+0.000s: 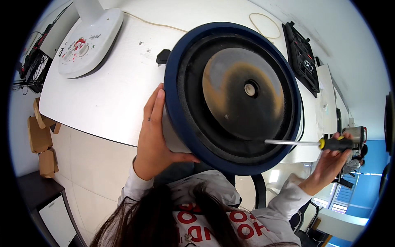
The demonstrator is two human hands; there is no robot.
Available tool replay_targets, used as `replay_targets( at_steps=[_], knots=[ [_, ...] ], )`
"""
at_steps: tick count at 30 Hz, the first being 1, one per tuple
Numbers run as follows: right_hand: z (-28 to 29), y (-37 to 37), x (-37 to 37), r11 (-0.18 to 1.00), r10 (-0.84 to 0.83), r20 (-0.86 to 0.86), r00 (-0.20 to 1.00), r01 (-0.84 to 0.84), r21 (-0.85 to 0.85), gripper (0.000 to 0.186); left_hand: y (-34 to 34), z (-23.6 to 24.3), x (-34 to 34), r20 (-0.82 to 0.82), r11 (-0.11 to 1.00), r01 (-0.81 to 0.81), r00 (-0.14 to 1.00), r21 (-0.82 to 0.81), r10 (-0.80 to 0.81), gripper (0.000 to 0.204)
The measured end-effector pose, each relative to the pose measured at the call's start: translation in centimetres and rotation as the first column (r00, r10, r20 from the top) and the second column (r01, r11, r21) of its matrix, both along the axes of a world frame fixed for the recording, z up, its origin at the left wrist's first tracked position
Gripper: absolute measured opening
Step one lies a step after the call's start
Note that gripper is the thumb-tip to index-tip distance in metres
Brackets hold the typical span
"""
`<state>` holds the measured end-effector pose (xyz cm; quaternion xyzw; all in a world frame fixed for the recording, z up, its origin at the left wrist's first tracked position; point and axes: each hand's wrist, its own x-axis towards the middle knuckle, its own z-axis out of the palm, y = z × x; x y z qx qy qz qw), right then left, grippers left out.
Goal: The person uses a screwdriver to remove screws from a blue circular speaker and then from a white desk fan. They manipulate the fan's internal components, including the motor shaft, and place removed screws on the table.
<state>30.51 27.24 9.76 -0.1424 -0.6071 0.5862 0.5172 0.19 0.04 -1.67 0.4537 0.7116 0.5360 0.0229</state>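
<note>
A rice cooker body [233, 31] with a dark blue rim is tilted toward me on the white table. Inside its black cavity sits a round heating plate [222, 82], scorched brown in places, with a small round button [249, 89] at its centre. My left hand [153, 131] grips the cooker's left side, fingers along the outer wall and thumb under the near rim. In my right hand [331, 162] is a screwdriver [296, 143] with a black and yellow handle. Its metal shaft points left over the lower right of the cavity; whether the tip touches anything, I cannot tell.
A white appliance base [92, 49] with knobs and a cartoon print stands at the table's far left. An open black tool case [302, 57] lies at the right. Cream cable [158, 25] runs behind the cooker. Cardboard boxes [40, 136] sit on the floor at left.
</note>
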Motion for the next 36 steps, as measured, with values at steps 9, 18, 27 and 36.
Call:
replay_targets(
  at_steps=[9, 18, 27, 36],
  knots=[
    [-3.8, -5.4, 1.0, 0.919, -0.387, 0.018, 0.922, 0.383, 0.094, 0.053, 0.0, -0.2, 0.3, -0.006, 1.0, -0.007, 1.0, 0.019, 0.007, 0.141],
    [-6.0, -12.1, 3.0, 0.885, -0.411, -0.001, 0.912, 0.399, 0.238, 0.05, -0.4, -0.2, 1.1, 0.029, 0.999, -0.05, 0.998, 0.01, 0.05, 0.133],
    [-8.2, -13.6, 2.2, 0.889, -0.295, -0.106, 0.95, 0.313, 0.334, 0.046, -0.1, -0.8, 0.9, -0.129, 0.998, -0.056, 0.99, 0.041, 0.061, 0.125],
    [-7.3, -14.8, 1.1, 0.937, -0.224, -0.137, 0.965, 0.252, 0.243, 0.045, -0.6, -0.2, 1.1, -0.086, 0.998, -0.056, 0.995, 0.04, 0.059, 0.123]
  ],
)
